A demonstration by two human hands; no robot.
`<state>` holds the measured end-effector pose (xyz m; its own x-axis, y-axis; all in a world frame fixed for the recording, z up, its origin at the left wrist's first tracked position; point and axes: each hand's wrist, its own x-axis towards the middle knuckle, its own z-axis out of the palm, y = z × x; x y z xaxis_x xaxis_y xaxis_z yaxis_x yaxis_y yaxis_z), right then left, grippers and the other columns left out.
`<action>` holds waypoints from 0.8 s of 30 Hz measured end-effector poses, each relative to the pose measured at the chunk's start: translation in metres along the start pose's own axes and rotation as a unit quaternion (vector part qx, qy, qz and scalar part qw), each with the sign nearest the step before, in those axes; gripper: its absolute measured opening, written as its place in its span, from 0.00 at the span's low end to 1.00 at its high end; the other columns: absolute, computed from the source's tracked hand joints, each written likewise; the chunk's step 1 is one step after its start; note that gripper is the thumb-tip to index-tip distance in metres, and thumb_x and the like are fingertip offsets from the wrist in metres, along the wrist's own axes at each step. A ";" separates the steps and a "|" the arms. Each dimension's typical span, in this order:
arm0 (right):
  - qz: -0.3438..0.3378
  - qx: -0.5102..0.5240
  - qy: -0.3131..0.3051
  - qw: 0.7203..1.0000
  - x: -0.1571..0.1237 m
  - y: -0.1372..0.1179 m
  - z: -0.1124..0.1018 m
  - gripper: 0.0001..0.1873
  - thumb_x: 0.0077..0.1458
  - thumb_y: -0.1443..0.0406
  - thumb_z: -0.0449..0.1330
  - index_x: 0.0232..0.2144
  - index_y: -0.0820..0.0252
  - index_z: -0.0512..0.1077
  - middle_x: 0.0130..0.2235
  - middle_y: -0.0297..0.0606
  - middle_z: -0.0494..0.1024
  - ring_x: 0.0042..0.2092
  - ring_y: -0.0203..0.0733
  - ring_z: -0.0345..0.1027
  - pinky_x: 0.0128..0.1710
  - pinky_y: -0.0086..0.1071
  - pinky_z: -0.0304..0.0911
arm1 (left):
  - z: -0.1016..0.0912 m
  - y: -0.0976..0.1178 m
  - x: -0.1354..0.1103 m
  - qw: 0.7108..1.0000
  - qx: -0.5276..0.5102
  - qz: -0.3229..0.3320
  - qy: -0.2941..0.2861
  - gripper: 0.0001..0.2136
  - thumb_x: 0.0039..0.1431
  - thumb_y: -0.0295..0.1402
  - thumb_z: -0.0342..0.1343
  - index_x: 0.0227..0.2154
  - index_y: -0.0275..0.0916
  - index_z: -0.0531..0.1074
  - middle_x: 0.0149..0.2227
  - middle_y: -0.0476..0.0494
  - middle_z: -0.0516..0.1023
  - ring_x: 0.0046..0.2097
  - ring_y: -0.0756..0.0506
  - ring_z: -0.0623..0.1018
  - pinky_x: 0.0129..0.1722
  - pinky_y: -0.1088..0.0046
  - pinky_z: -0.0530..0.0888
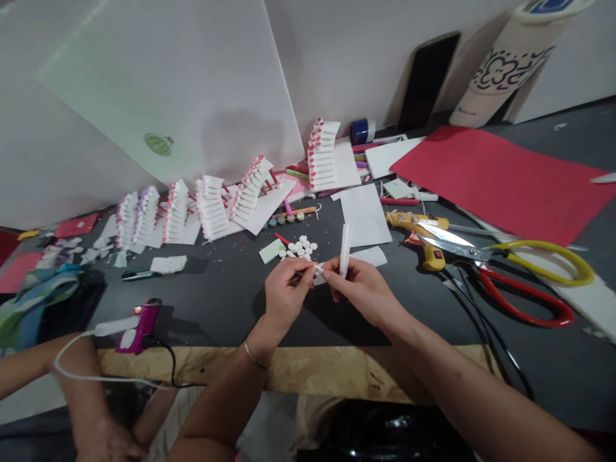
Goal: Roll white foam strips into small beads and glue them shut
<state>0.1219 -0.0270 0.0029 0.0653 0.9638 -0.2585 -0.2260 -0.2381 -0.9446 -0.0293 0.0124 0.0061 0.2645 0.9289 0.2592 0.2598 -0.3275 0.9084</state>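
Observation:
My left hand (pixel 285 292) pinches one end of a small white rolled piece (pixel 319 269) between thumb and fingertips. Against its other end press the fingertips of my right hand (pixel 364 290). A white strip (pixel 345 247), folded or stacked, stands up from my right hand, held between its fingers. Just beyond my fingers lies a pile of small white discs (pixel 302 247), with a pale green paper piece (pixel 272 251) to its left. White paper pieces (pixel 366 215) lie behind my right hand.
Along the wall stand several white stepped paper models (pixel 212 205) with pink, red or purple tips. On the right are large scissors (pixel 481 256), a yellow glue gun (pixel 433 253), red paper (pixel 500 176), a phone (pixel 428 80) and a bottle (pixel 505 70). Another person's arms (pixel 91 391) rest lower left, near a magenta power adapter (pixel 138 328).

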 end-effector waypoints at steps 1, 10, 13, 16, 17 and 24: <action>-0.001 0.001 -0.003 1.000 0.000 0.000 0.000 0.14 0.45 0.54 0.64 0.27 0.59 0.73 0.21 0.29 0.70 0.20 0.31 0.61 0.21 0.28 0.58 | 0.000 0.000 -0.001 1.000 0.016 0.012 0.009 0.06 0.58 0.35 0.60 0.31 0.40 0.80 0.33 0.44 0.79 0.28 0.50 0.76 0.27 0.77 0.74; -0.003 0.014 0.011 1.000 -0.001 0.009 0.004 0.16 0.47 0.52 0.65 0.28 0.59 0.74 0.21 0.29 0.70 0.21 0.32 0.61 0.23 0.28 0.57 | 0.003 -0.003 -0.004 0.984 0.130 0.111 0.039 0.06 0.60 0.33 0.58 0.33 0.42 0.80 0.32 0.43 0.81 0.35 0.46 0.79 0.38 0.71 0.76; 0.000 0.016 0.028 0.999 -0.001 0.012 0.005 0.16 0.47 0.52 0.64 0.29 0.60 0.75 0.21 0.30 0.71 0.22 0.32 0.62 0.23 0.28 0.56 | 0.004 -0.004 -0.005 0.981 0.145 0.125 0.028 0.07 0.60 0.32 0.57 0.36 0.42 0.80 0.34 0.41 0.82 0.38 0.46 0.80 0.41 0.70 0.76; -0.004 0.009 0.040 0.999 -0.001 0.011 0.004 0.16 0.48 0.52 0.64 0.29 0.60 0.74 0.20 0.30 0.70 0.22 0.33 0.62 0.24 0.29 0.56 | 0.004 -0.004 -0.006 0.979 0.150 0.139 0.019 0.08 0.61 0.31 0.56 0.39 0.42 0.80 0.37 0.40 0.82 0.39 0.45 0.80 0.43 0.70 0.76; -0.007 0.003 0.041 0.999 -0.001 0.010 0.004 0.17 0.48 0.52 0.64 0.29 0.59 0.74 0.20 0.30 0.70 0.22 0.34 0.61 0.24 0.29 0.56 | 0.004 -0.003 -0.006 0.980 0.145 0.136 0.019 0.08 0.61 0.32 0.56 0.39 0.42 0.80 0.37 0.40 0.82 0.39 0.45 0.80 0.43 0.69 0.76; -0.051 -0.067 0.055 0.995 -0.002 0.001 0.002 0.14 0.48 0.53 0.61 0.26 0.58 0.73 0.22 0.32 0.73 0.22 0.34 0.61 0.22 0.28 0.57 | 0.001 -0.002 -0.001 1.000 0.004 0.014 0.003 0.05 0.55 0.36 0.64 0.29 0.41 0.80 0.31 0.44 0.79 0.33 0.48 0.77 0.32 0.74 0.75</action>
<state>0.1201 -0.0294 0.0031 0.1891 0.9666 -0.1733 -0.0822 -0.1602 -0.9837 -0.0287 0.0120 0.0037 0.2661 0.9201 0.2874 0.2601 -0.3556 0.8977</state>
